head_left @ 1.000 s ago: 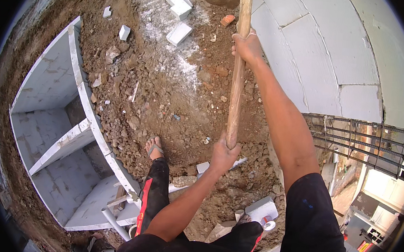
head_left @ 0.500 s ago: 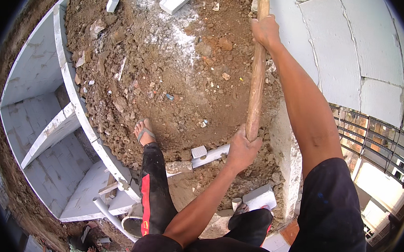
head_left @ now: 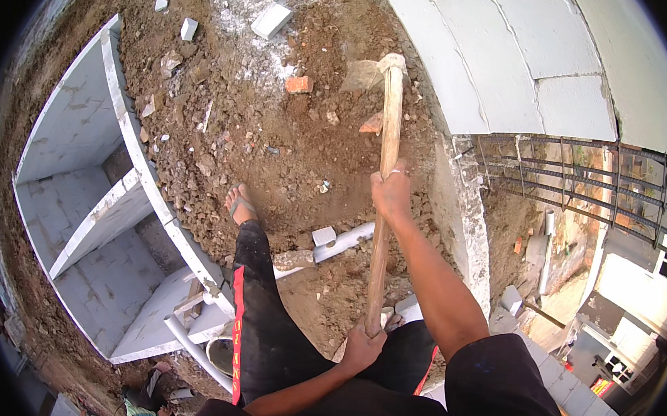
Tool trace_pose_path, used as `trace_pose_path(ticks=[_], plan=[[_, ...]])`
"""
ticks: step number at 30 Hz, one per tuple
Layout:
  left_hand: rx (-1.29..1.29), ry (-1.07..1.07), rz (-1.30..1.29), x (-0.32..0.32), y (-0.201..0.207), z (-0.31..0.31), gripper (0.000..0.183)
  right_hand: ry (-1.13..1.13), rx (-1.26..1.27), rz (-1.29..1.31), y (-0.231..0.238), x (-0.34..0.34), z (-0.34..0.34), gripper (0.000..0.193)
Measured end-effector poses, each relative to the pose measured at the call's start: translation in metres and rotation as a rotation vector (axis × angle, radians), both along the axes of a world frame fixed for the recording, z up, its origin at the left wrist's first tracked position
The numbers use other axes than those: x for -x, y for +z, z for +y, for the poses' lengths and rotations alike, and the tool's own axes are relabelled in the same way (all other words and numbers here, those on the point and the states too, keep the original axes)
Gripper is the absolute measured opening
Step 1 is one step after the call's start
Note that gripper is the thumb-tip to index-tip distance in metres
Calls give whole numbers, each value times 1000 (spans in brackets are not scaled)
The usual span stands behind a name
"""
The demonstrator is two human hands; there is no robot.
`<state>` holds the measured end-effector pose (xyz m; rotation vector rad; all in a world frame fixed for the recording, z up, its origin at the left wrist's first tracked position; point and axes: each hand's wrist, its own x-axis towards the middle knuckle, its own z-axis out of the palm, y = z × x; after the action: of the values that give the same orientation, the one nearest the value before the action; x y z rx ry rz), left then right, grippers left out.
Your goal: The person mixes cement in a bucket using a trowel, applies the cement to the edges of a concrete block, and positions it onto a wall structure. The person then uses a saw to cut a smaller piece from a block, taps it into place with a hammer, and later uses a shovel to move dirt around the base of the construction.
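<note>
Both hands grip a hoe (head_left: 390,135), its long wooden handle running nearly straight away from me. My right hand (head_left: 393,193) is closed around the middle of the handle. Lower down, my left hand (head_left: 362,348) wraps the near end, close to my body. At the far end, the blurred hoe blade (head_left: 362,76) points left, low over the brown soil or touching it; which of the two I cannot tell. An orange brick piece (head_left: 299,84) lies left of the blade. Another reddish chunk (head_left: 372,123) sits just beneath it, beside the handle.
A grey block wall (head_left: 514,58) rises at the right, with steel rebar (head_left: 583,175) below it. Left stands a block-walled pit (head_left: 133,148). White blocks (head_left: 271,21) lie on the soil ahead. A white pipe (head_left: 339,243) crosses near my feet. Another person (head_left: 145,407) is at lower left.
The hoe has come down and back toward me, so its head now shows. Both hands moved nearer my body, and the view has shifted toward the right.
</note>
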<state>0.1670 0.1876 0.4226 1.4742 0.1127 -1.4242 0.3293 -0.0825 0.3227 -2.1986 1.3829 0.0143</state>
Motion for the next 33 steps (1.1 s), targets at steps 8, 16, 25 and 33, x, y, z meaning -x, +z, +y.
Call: trace_pose_path(ticks=[8,16,25,33], plan=[[14,64,-174,-61,-10,11,26,-249,-404,-392,75,-85,13,40],[53,205,-226,-227,-59,-129,19,-19,-162,-263,-11,-270,-121,36],[-86,214,74,-78,3,-11,12,82,-139,77,-12,-133,11,38],[-135,71,195,-12,76,38,14,47,-248,71,26,-25,66,45]])
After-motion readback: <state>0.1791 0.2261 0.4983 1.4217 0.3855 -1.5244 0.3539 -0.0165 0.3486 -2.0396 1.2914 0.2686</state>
